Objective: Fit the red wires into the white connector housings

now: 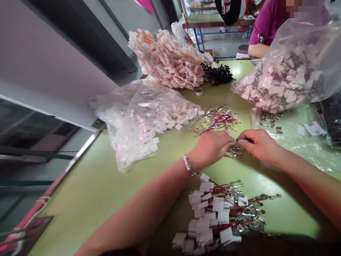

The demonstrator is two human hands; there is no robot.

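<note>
My left hand and my right hand meet over the green table, fingers pinched together on a small bunch of red wires with metal terminals. A silver bracelet sits on my left wrist. Just beyond the hands lies a loose heap of red terminal wires. Close to me lies a pile of red wires fitted with white connectors, under my left forearm's near side.
An open plastic bag of white connectors lies at the left. A pink-and-white connector pile and black parts sit at the back. A full bag stands at the right. A person in a magenta shirt sits beyond.
</note>
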